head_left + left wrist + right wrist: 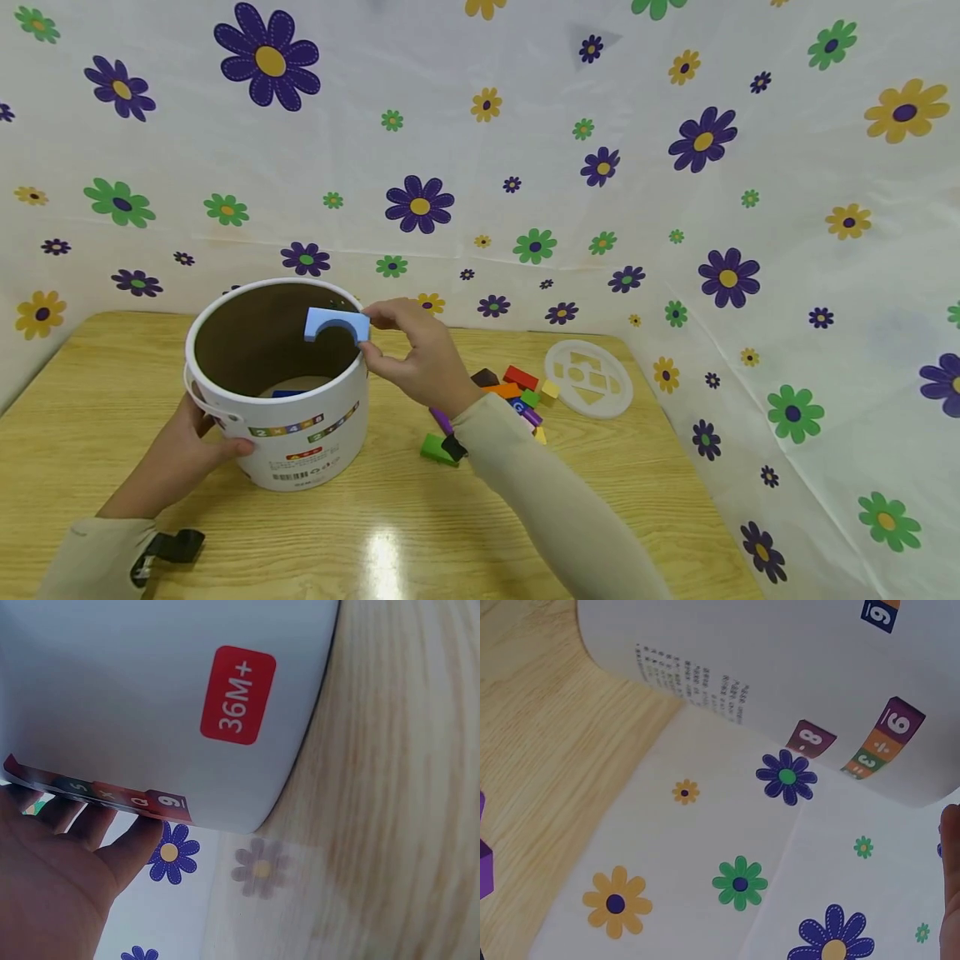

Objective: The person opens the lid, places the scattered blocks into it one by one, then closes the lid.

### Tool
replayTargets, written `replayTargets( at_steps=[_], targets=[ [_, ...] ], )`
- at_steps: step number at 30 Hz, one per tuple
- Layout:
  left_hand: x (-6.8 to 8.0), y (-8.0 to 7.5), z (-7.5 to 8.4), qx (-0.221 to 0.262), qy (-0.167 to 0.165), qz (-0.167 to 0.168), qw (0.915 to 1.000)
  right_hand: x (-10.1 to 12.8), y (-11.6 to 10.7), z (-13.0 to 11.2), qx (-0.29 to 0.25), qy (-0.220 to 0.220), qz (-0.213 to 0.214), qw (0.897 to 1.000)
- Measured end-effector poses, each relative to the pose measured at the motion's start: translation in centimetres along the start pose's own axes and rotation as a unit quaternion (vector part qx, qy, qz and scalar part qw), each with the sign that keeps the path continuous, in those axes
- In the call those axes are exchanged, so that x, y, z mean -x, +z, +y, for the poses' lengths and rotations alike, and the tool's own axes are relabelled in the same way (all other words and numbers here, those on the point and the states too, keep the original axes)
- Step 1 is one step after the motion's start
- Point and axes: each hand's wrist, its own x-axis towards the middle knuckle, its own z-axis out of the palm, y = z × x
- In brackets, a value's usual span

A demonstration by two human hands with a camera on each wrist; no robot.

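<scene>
Our right hand (420, 354) pinches the blue arch (337, 324) by one end over the tub (277, 379); it looks light, stiff and easy to grip. Our left hand (183, 454) steadies the tub's side.

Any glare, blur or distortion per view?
Head view: wide-angle bowing, ceiling-light glare patch on the glossy wooden table, blue arch-shaped block sharp. Left wrist view: white cardboard bucket sharp, wood grain soft at right. Right wrist view: evenly lit, bucket print slightly soft.
</scene>
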Motion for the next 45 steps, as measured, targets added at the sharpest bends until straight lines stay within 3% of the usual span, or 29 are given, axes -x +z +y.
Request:
replayTargets(
  at_steps=[17,28,37,45],
  targets=[
    [0.1,0.1,-0.2,0.004,0.000,-0.003,1.0000,-1.7,1.3,-0.7,0.046,0.012,-0.047,0.998],
    [-0.1,-0.4,-0.4,0.001,-0.017,-0.004,0.9998,-2.3,1.8,-1.2,0.010,0.074,-0.073,0.994],
    [0.1,-0.4,-0.5,-0.007,-0.014,0.000,0.9999,-2.4,2.1,-1.3,0.005,0.082,-0.090,0.993],
    [0.0,0.0,-0.5,0.001,-0.009,-0.001,1.0000,-1.9,2.0,-1.1,-0.008,0.076,-0.075,0.994]
  ],
)
